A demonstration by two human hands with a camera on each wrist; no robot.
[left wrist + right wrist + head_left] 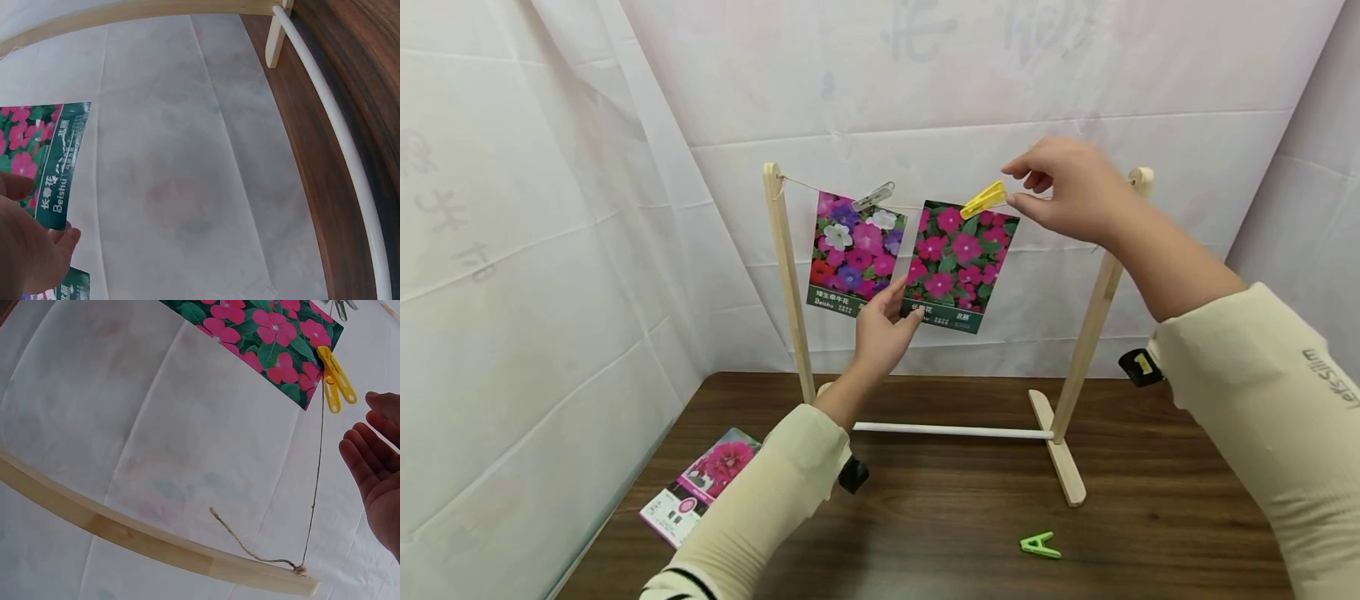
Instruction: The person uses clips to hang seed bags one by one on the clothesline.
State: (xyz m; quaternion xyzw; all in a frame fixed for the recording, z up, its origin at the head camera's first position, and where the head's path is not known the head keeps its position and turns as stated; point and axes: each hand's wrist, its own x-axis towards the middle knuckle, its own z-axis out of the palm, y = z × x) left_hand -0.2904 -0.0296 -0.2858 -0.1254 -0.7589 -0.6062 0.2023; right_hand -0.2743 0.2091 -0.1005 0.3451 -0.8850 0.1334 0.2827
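Note:
A seed packet with pink flowers (964, 258) hangs from a thin string (315, 481), held at its top by a yellow clothespin (983, 200). My left hand (880, 335) pinches the packet's lower left corner, thumb in front and fingers behind. Just right of the clothespin is my right hand (1075, 187). In the right wrist view a small gap separates its loosely bent fingers from the yellow clip. Left of this packet, a second seed packet with mixed-colour flowers (857, 246) hangs under a grey clothespin (874, 196).
The string spans two wooden posts (1093, 321), joined low down by a white rod (951, 430). On the brown table (940, 508), a green clothespin (1040, 545) lies at the front, and more seed packets (718, 467) lie at the left, partly behind the left sleeve.

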